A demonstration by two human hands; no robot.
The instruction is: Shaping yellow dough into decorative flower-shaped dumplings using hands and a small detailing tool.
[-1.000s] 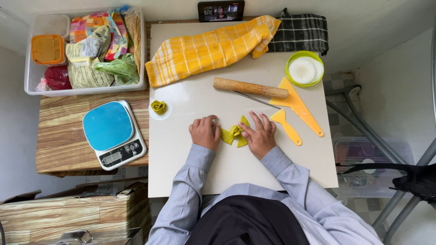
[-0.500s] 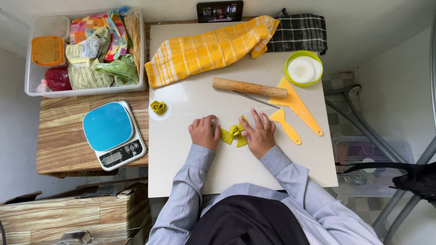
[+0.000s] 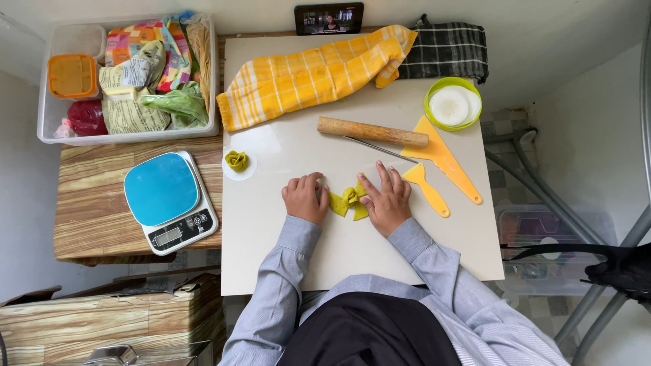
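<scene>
A yellow-green piece of dough [image 3: 349, 200], pinched in the middle like a bow, lies on the white table [image 3: 271, 237]. My left hand [image 3: 306, 198] rests at its left end with the fingers curled against it. My right hand [image 3: 387, 200] lies flat at its right end, fingers spread and pressing on the dough's edge. A finished rolled dough flower [image 3: 237, 160] sits on a small white disc further left.
A wooden rolling pin [image 3: 371, 131], a thin metal rod [image 3: 377, 148], two yellow plastic scrapers [image 3: 444, 159], a green bowl of flour [image 3: 452, 104] and a yellow striped towel [image 3: 315, 73] lie beyond. A blue kitchen scale [image 3: 169, 200] and a bin of packets [image 3: 129, 74] stand left.
Both hands stay on the dough piece; the fingers have shifted only slightly.
</scene>
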